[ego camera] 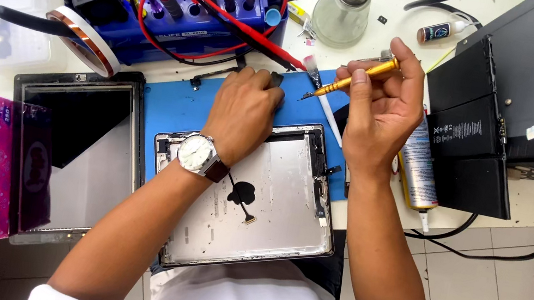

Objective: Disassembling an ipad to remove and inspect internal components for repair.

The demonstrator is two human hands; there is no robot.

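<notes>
Right hand point(375, 110) pinching one slim gold metal screwdriver point(353, 80), left hand point(242, 112) curled loosely, holding nothing, pressing one opened silver tablet shell point(272, 204).

A gold screwdriver point(357, 78) slants with its dark tip down toward 8 o'clock, held above the mat. At its 7 o'clock, an opened silver tablet shell point(273, 201) lies flat, inside up, slightly tilted, a thin black cable across its middle, its top edge under fingers.
</notes>
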